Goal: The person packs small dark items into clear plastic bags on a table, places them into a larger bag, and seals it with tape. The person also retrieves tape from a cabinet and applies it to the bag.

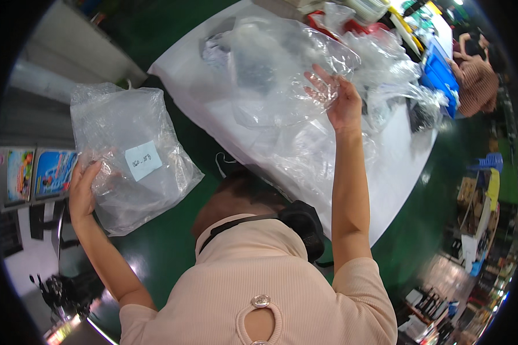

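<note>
At the left, off the table's edge, my left hand (85,187) holds a large clear plastic bag (138,115) by its lower left side. A pale blue handwritten label (144,161) shows on that bag. My thumb lies in front of the film, and the other fingers show dimly through it. Over the white table, my right hand (341,100) grips the right side of another clear plastic bag (270,75). Its fingers are spread behind the see-through film, with the thumb nearer me. This second bag looks puffed out and has no label that I can see.
The white-covered table (380,190) carries a heap of clear bags (385,69) at the far right, beside a blue crate (440,72). A dark filled bag (426,115) lies near that crate. Another person (477,83) is beyond it. A grey cabinet (80,40) stands at far left.
</note>
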`<state>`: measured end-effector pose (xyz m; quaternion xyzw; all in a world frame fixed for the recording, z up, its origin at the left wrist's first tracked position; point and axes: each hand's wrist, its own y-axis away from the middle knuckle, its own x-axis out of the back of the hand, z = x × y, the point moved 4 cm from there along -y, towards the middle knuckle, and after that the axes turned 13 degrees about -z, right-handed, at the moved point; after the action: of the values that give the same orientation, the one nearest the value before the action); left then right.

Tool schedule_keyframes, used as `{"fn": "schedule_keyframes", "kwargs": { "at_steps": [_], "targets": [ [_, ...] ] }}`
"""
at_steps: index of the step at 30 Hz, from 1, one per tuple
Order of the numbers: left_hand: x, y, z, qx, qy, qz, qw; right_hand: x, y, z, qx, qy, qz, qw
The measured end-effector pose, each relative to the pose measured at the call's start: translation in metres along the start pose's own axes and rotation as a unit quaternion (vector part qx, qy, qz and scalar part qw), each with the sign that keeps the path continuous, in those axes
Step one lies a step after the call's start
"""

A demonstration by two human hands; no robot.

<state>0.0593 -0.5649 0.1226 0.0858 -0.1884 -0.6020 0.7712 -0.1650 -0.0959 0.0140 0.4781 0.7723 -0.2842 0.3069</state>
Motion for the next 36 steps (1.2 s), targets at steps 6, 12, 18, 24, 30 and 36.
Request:
{"fn": "schedule_keyframes", "kwargs": {
  "at_steps": [6,12,18,24,30,36],
  "targets": [
    [-0.029,-0.020,0.041,-0.046,-0.092,-0.157,0.982,0.015,0.086,-0.055,0.134,-0.021,0.102,0.986],
    [-0.141,-0.038,0.088,-0.122,-0.175,-0.222,0.951,0.066,0.200,-0.103,0.276,-0.064,0.177,0.943],
    [-0.257,-0.054,0.106,-0.169,-0.130,-0.361,0.908,0.085,0.318,-0.126,0.372,-0.052,0.239,0.896],
    [-0.400,-0.047,0.083,-0.278,-0.031,-0.501,0.819,0.072,0.415,-0.146,0.491,-0.077,0.331,0.802],
    [-0.466,-0.088,-0.015,-0.049,0.133,-0.594,0.792,0.049,0.481,-0.152,0.508,-0.021,0.367,0.779],
    [-0.470,-0.157,-0.152,0.060,0.095,-0.482,0.869,0.011,0.481,-0.168,0.367,0.177,0.517,0.753]
  ]
}}
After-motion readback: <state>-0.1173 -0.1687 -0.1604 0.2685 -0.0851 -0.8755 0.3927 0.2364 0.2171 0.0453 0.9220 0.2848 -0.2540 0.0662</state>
